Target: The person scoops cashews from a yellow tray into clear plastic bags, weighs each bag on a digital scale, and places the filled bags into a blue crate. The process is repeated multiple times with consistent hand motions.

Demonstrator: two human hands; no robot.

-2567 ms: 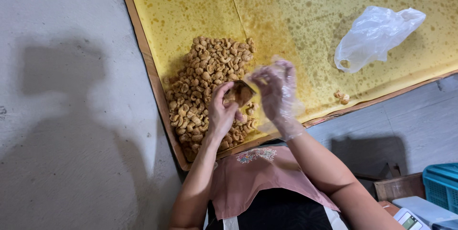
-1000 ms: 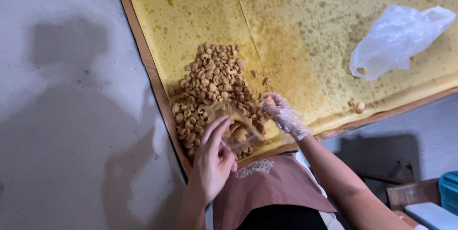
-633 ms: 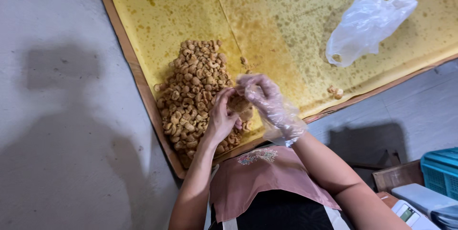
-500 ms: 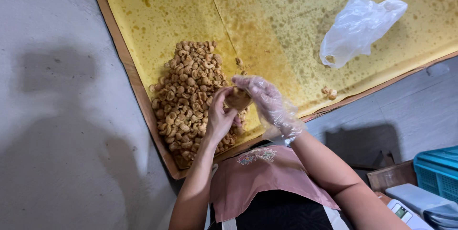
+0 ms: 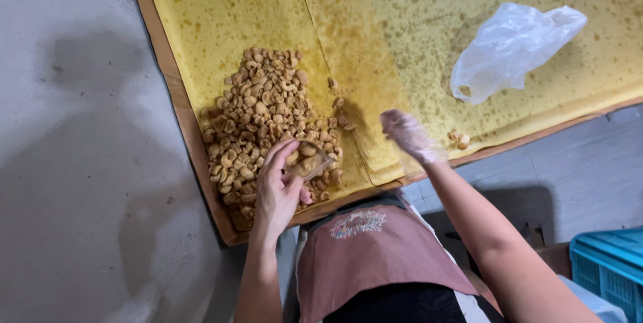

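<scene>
A small clear bag of fried snack pieces [image 5: 307, 160] sits right at the near edge of the big heap of snack pieces [image 5: 268, 122], and the bare left hand [image 5: 278, 192] has it, fingers curled around its near side, thumb tucked under, the bag's open mouth facing away from the person. The bag lies just beyond the fingertips, resting against the heap. Over to the right, the right hand [image 5: 408, 137], wrapped in a thin clear plastic glove, hovers above the yellow paper sheet [image 5: 415, 35], fingers loosely bunched and half closed; whether it has a piece pinched inside, I cannot tell. It is well apart from the bag, with bare stained paper between them. A few loose pieces [image 5: 459, 139] lie just right of that gloved hand. Further right and farther off, a crumpled white plastic bag [image 5: 509, 48] rests on the sheet. The wooden tray edge [image 5: 181, 115] runs down the left side, and a blue crate [image 5: 606, 266] sits near right.
</scene>
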